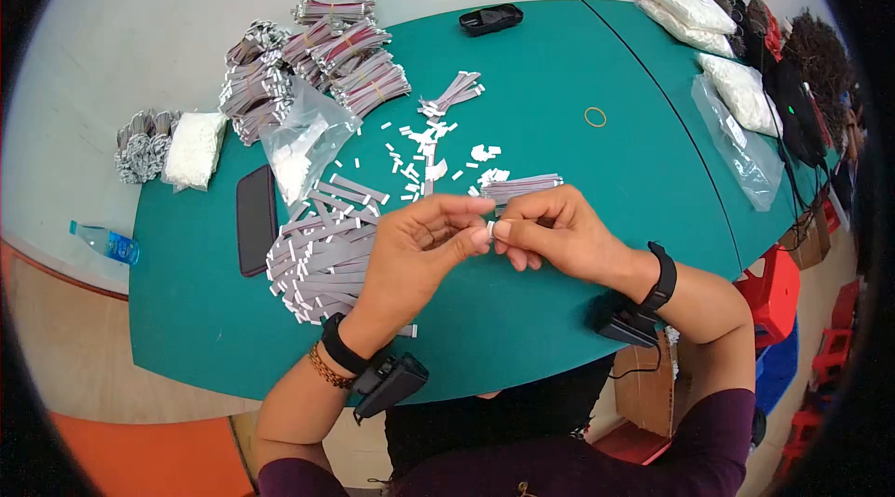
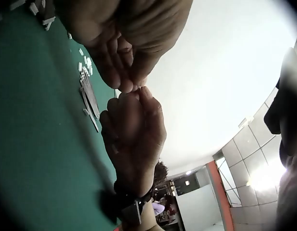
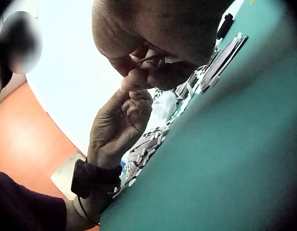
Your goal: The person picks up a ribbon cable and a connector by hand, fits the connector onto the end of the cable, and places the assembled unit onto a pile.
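Observation:
Both hands meet above the green table (image 1: pixel 485 329), fingertip to fingertip. The left hand (image 1: pixel 415 250) pinches a small white piece (image 1: pixel 491 229) between thumb and forefinger. On its other side the right hand (image 1: pixel 564 234) pinches the same spot with thumb and forefinger. Most of the piece is hidden by fingertips, and its shape cannot be told. In the left wrist view the right hand (image 2: pixel 134 130) faces the left one; in the right wrist view the left hand (image 3: pixel 120 122) touches the right fingertips. Behind the hands lies a stack of grey strips (image 1: pixel 522 186) with white ends.
Loose grey strips (image 1: pixel 322 259) lie left, beside a dark case (image 1: pixel 256 220). Small white pieces (image 1: pixel 410 166) are scattered mid-table. Bundled strips (image 1: pixel 345 49), a clear bag (image 1: pixel 312 129), a black object (image 1: pixel 490 20) and a rubber band (image 1: pixel 595 117) lie farther back. White bags (image 1: pixel 741 91) are at right.

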Motion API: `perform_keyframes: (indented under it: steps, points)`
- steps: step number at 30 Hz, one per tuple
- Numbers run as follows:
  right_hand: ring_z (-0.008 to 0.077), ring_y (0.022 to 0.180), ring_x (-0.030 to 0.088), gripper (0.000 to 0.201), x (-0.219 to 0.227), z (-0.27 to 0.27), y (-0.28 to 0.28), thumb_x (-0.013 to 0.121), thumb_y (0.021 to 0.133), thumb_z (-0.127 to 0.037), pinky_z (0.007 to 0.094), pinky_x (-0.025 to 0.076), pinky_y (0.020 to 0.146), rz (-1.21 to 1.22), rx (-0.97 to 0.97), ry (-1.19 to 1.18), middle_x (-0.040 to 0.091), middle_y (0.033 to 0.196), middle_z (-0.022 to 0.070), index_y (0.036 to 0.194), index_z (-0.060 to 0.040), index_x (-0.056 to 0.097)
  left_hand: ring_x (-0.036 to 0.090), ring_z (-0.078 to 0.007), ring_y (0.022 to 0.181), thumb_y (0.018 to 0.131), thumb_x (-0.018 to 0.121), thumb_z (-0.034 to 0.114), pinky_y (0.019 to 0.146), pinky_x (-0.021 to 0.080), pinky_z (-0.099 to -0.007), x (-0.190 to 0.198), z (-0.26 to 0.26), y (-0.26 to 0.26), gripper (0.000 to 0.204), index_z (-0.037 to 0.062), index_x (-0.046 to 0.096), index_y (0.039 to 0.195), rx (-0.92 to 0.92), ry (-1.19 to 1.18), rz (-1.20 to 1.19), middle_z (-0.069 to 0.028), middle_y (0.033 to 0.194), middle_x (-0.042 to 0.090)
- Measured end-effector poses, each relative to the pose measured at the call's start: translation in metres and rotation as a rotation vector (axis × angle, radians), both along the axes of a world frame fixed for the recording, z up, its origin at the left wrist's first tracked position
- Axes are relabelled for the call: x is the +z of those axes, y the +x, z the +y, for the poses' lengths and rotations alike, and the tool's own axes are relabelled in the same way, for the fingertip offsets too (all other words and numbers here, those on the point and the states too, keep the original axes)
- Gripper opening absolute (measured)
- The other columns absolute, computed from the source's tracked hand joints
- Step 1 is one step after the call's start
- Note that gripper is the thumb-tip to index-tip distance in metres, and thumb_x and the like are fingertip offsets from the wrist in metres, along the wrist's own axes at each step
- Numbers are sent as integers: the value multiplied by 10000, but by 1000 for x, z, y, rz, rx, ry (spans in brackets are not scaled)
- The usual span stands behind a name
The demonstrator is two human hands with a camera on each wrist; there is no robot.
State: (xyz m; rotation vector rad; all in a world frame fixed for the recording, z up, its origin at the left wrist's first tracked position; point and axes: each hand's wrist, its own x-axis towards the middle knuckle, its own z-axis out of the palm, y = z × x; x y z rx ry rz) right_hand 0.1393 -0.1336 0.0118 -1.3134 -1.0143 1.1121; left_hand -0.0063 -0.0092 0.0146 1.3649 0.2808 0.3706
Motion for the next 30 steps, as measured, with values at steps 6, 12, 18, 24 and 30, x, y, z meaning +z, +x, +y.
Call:
perform_keyframes:
  steps: [6, 12, 18, 24, 30]
  points:
    - [30, 505, 467, 223, -2, 0, 2, 549, 881, -184, 187, 354, 459, -29, 34, -2, 560, 583, -7, 730, -39, 624, 610, -121, 808, 829, 637, 42, 756, 496, -236, -4, 5, -2, 161, -39, 611, 966, -48, -45, 69, -88, 892, 647]
    - [28, 508, 457, 233, -5, -3, 0, 549, 879, -174, 197, 346, 456, -183, -5, 36, 544, 572, -16, 697, -37, 599, 615, -121, 806, 821, 637, 20, 745, 488, -227, -11, 1, -2, 141, -39, 630, 949, 27, 177, 50, -92, 892, 656]
    - [33, 523, 458, 233, -7, -3, -4, 541, 894, -170, 205, 351, 462, -307, -58, 157, 538, 584, -19, 710, -35, 590, 613, -121, 818, 808, 642, -4, 755, 497, -248, -5, -2, -3, 154, -34, 630, 958, 87, 284, 4, -96, 892, 652]
    - [34, 535, 474, 209, 2, 2, 1, 546, 900, -182, 192, 369, 486, -70, 50, -14, 560, 619, -10, 773, -28, 608, 598, -100, 798, 847, 626, 72, 715, 474, -220, -8, 11, -1, 157, -16, 621, 977, -15, 7, 40, -70, 877, 649]
    - [37, 542, 485, 192, -1, 1, 5, 542, 898, -167, 182, 375, 493, -30, 81, -35, 576, 637, 1, 799, -21, 619, 566, -107, 740, 886, 580, 136, 689, 455, -234, -9, 13, 0, 186, -2, 601, 1008, -74, -35, 40, -42, 818, 615]
